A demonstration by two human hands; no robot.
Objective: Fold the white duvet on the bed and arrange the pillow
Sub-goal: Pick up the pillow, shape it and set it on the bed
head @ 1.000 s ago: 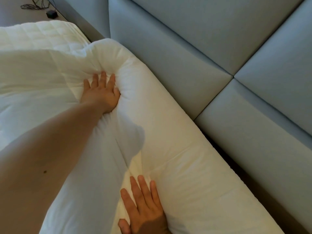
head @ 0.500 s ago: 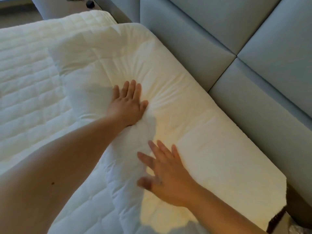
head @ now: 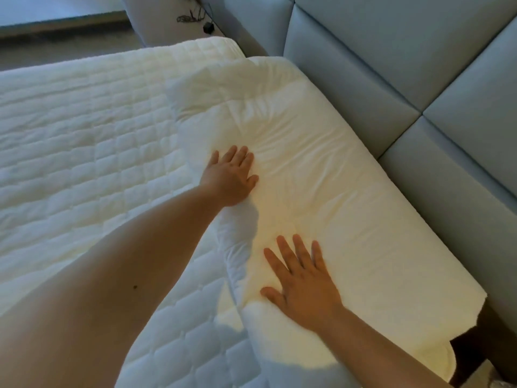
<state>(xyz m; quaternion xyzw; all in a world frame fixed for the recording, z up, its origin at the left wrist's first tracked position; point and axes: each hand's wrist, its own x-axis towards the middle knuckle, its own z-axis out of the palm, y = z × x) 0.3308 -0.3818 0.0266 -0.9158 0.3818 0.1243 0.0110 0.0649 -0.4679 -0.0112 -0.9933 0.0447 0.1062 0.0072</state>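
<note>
The white duvet (head: 321,169) lies folded into a long thick strip along the grey headboard, on top of the quilted mattress. My left hand (head: 232,175) presses flat on the strip's middle near its left edge, fingers apart. Nearer to me, my right hand (head: 300,278) rests flat on the same strip, fingers spread. Neither hand grips the fabric. No separate pillow can be told apart from the folded bedding.
The quilted white mattress cover (head: 84,141) spreads to the left. A padded grey headboard (head: 419,65) runs along the right. A grey bedside surface (head: 179,21) at the top holds dark cables and a small black plug. A dark gap (head: 470,348) shows at the bed's near right corner.
The duvet went from bunched in my left hand to lying flat along the headboard. My left hand opened and pressed down. My right hand slid forward onto the strip and spread flat.
</note>
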